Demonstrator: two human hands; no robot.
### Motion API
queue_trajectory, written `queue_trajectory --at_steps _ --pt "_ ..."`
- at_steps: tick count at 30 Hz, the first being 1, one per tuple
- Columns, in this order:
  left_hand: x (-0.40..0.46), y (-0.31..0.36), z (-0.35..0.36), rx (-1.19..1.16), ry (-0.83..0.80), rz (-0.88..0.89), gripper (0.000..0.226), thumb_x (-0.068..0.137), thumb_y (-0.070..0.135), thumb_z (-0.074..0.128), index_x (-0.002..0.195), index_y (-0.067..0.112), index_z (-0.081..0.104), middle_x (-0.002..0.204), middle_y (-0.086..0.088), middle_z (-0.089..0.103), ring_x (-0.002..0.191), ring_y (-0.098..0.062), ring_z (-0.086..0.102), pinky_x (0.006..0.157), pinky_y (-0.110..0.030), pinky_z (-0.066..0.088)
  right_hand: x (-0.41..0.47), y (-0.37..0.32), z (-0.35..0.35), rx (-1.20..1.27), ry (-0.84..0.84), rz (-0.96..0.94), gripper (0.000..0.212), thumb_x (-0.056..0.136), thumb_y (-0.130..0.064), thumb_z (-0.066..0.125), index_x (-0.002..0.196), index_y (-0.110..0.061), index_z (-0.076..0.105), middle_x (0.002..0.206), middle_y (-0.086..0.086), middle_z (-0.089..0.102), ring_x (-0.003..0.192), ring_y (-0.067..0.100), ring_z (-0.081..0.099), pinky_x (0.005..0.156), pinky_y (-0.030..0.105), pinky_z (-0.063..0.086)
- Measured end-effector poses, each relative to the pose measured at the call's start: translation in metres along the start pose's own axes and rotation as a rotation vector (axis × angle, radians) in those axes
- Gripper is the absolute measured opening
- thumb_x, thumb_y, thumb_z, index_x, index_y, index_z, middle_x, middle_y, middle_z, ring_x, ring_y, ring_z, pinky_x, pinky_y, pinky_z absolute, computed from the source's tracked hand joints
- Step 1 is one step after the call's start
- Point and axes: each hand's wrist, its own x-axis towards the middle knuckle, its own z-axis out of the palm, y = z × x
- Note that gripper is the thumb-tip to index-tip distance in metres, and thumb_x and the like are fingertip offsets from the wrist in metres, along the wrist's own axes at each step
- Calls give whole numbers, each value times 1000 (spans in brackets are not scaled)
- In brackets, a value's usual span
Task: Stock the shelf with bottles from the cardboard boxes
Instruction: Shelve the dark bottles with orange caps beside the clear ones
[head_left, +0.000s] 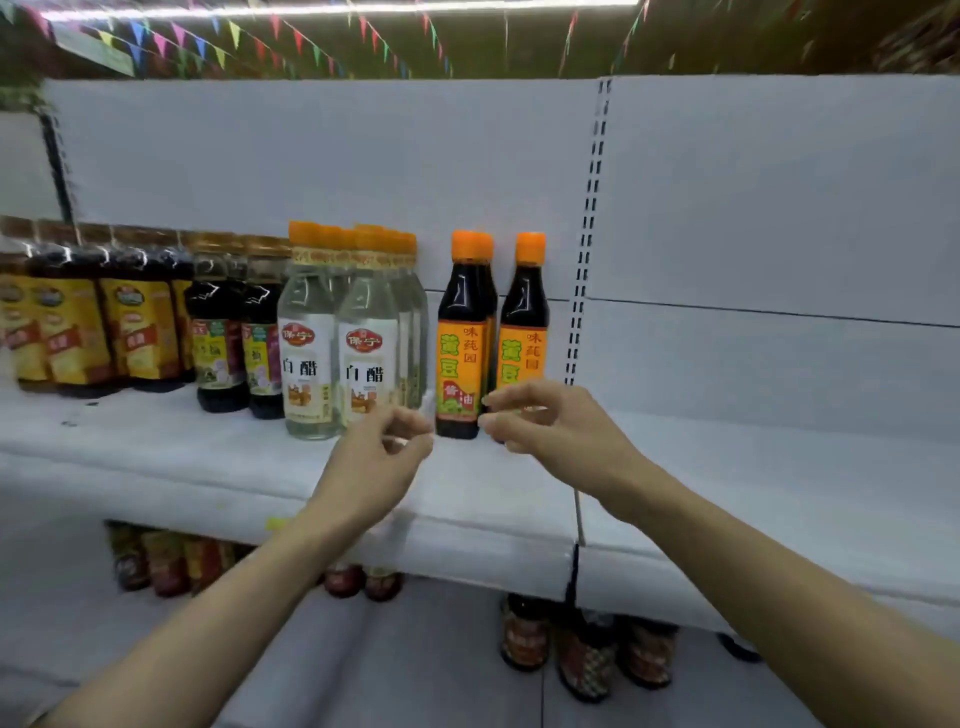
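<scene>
White shop shelf (156, 457) | my left hand (376, 462) and right hand (550, 431) loosely curled, empty | dark orange-capped soy bottles (460, 338) standing at twelve o'clock | three o'clock bare; stocking seemingly partway, boxes unseen.

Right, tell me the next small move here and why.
Probably draw both hands back and reach for more bottles. The left hand and right hand hold nothing, the two soy bottles stand upright, and the shelf to their right is bare.
</scene>
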Motion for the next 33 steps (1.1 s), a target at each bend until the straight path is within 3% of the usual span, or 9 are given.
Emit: queue_trajectory --at_steps 2,4,9,14,20,24,27,30,33 --pt "-38 -6 -8 37 65 -16 7 90 18 61 89 25 63 81 4 61 67 -10 54 63 -26 43 -24 -4 13 29 -84 -44 13 87 -30 71 99 -26 69 103 -10 70 95 4 67 93 33 54" --pt "-77 -16 -18 77 104 -51 6 90 18 61 88 23 63 75 3 58 60 -8 51 56 -21 42 -47 -7 31 73 -176 -73 13 88 -30 69 100 -24 70 106 -13 70 95 1 67 93 32 55" --pt "-161 -50 -68 229 83 -174 7 92 31 60 89 25 63 85 7 65 83 -11 63 74 -27 49 -95 -16 94 96 -429 -100 15 93 -32 63 103 -24 68 101 -8 72 91 6 68 80 20 54" --pt "-219 -80 -145 321 33 -297 21 94 40 54 100 22 64 96 10 65 92 -4 61 74 -22 46 -118 -45 172 17 -623 -160 36 92 -48 57 123 -29 60 119 -17 63 107 -4 59 95 19 47" --pt "-268 -118 -252 412 114 -325 24 94 45 50 105 28 63 104 16 62 96 0 58 77 -20 45 -125 -101 293 -51 -793 -241 52 91 -58 50 136 -32 48 138 -14 52 122 3 52 101 24 43" --pt "-294 -154 -342 487 116 -355 14 96 42 49 100 34 60 102 16 59 91 6 54 71 -6 42 -126 -141 392 -55 -848 -241 54 92 -55 50 138 -27 47 137 -10 53 120 6 53 85 14 43" --pt "-308 -180 -408 507 133 -384 9 96 42 50 94 39 58 97 21 58 89 4 55 74 -10 45 -127 -167 464 -31 -879 -228 55 91 -54 51 137 -25 49 130 -9 57 115 5 55 76 7 42" --pt "-316 -209 -461 520 158 -450 22 95 42 51 105 26 63 102 11 62 94 -7 58 83 -28 51 -126 -187 524 -17 -878 -208 51 90 -56 52 132 -26 52 122 -9 60 115 8 56 86 19 46" --pt "-314 -243 -501 534 163 -458 23 95 41 52 107 24 63 104 7 61 97 -10 58 84 -29 50 -120 -197 573 -27 -897 -232 49 90 -56 53 130 -27 52 119 -11 61 114 9 57 100 33 46"
